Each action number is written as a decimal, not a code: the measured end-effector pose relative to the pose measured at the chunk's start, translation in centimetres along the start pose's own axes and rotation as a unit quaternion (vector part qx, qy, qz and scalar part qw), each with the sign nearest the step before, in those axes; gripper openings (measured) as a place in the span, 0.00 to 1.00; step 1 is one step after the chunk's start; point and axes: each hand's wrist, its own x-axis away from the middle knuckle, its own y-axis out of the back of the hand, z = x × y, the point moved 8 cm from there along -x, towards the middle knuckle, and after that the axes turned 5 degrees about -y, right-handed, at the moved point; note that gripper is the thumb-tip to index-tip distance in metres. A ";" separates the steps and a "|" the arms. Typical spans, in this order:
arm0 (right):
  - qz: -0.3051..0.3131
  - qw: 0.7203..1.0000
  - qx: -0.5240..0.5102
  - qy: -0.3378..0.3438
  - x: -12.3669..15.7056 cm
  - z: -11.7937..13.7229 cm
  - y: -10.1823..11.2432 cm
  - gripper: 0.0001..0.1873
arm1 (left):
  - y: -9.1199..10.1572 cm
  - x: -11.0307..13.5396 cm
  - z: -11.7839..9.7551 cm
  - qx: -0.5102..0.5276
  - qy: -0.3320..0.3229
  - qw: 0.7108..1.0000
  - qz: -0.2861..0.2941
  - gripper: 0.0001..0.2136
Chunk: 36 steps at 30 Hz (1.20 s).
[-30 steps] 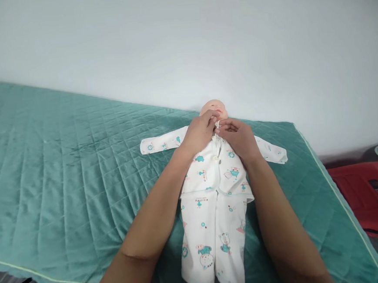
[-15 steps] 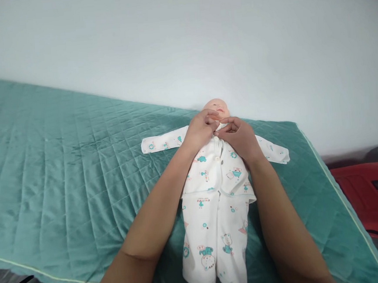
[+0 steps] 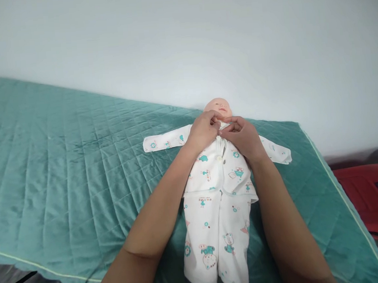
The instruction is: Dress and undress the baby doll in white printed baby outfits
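Head view: collar (image 3: 223,125) lies between left grip (image 3: 204,130) and right grip (image 3: 245,138).

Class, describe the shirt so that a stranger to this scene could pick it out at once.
On the green quilt, near the white wall, lies a doll. The left hand and right hand pinch its printed shirt near the neck. Unlike the matching trousers below, the shirt has long, outspread sleeves and opens down the front.

The dressed doll (image 3: 219,191) lies on the cover (image 3: 80,167), its head (image 3: 217,105) on the far side, near the wall (image 3: 181,42). To the right of the cover is a case-like object (image 3: 370,197).
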 end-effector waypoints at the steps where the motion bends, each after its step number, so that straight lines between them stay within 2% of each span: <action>1: -0.001 1.000 0.000 0.001 0.0 0.0 0.0 0.23 | 0.1 0.0 -0.1 -0.013 -0.005 1.000 -0.002 0.13; 8: -0.011 0.999 -0.011 0.033 0.4 -0.1 0.1 0.20 | 0.0 0.6 -1.1 -0.085 -0.036 0.995 0.035 0.15; 11: -0.041 0.997 0.016 0.060 1.3 0.3 0.3 0.19 | 0.3 1.2 -1.4 -0.127 -0.032 0.991 0.024 0.14; 15: -0.140 0.971 0.121 0.151 4.5 2.2 0.8 0.09 | 0.4 2.6 -2.9 -0.183 -0.066 0.981 -0.001 0.14; 17: -0.157 0.952 0.174 0.198 6.6 3.0 0.1 0.05 | 0.4 3.6 -3.8 -0.182 -0.087 0.979 -0.013 0.14; 19: -0.154 0.943 0.200 0.217 8.3 3.1 -0.7 0.06 | 0.5 4.8 -4.4 -0.157 -0.108 0.981 -0.032 0.14; 22: -0.172 0.942 0.202 0.207 9.7 2.5 -1.0 0.05 | 1.0 6.6 -4.7 -0.122 -0.118 0.983 -0.068 0.13; 25: -0.189 0.952 0.189 0.148 9.6 1.2 -0.5 0.11 | 1.4 8.0 -4.2 -0.121 -0.109 0.983 -0.088 0.11; 28: -0.182 0.960 0.190 0.096 8.9 0.4 -0.2 0.15 | 1.2 8.3 -3.7 -0.121 -0.106 0.985 -0.069 0.10; 31: -0.167 0.967 0.178 0.073 8.4 0.2 0.0 0.14 | 1.1 8.0 -3.5 -0.106 -0.103 0.988 -0.045 0.07; 36: -0.118 0.988 0.088 0.040 8.1 -0.2 0.5 0.12 | 1.4 7.3 -3.8 -0.077 -0.077 0.994 -0.011 0.05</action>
